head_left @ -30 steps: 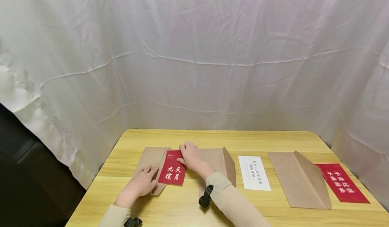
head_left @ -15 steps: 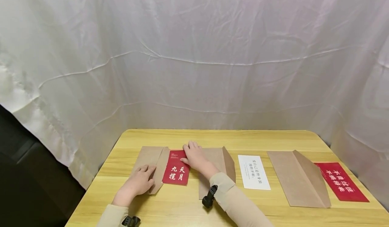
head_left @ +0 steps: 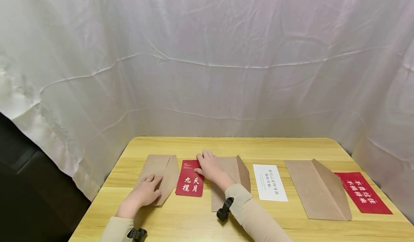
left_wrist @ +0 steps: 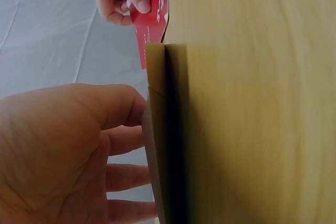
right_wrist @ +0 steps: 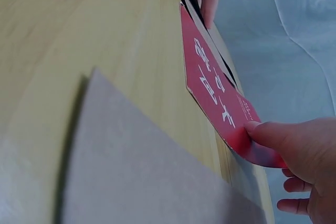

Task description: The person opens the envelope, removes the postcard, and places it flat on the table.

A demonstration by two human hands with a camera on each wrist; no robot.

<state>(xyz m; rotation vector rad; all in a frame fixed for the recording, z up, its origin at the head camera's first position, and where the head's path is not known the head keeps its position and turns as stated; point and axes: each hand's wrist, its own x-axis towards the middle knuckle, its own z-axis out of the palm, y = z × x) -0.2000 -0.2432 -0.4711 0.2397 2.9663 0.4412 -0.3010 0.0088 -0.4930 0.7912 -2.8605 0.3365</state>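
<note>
My left hand (head_left: 142, 192) rests on a brown kraft envelope (head_left: 158, 166) at the table's left; in the left wrist view its thumb and outstretched fingers touch the envelope's face (left_wrist: 150, 145). My right hand (head_left: 211, 169) pinches the upper right corner of a red card (head_left: 190, 175) with white Chinese characters. In the right wrist view the thumb lies on top of the card (right_wrist: 215, 87), which bends near the grip. The card lies just right of the left envelope, apart from it in the head view. A second envelope (head_left: 228, 164) lies partly hidden beneath my right hand and forearm.
Farther right on the wooden table (head_left: 239, 146) lie a white card (head_left: 268, 184) with dark characters, a third envelope (head_left: 310, 191) with its flap out, and another red card (head_left: 365, 193) partly under that flap. A pale curtain (head_left: 207, 73) hangs behind the table.
My right hand has drawn the red card rightward, off the left envelope's flap. My left hand and that envelope have shifted slightly left.
</note>
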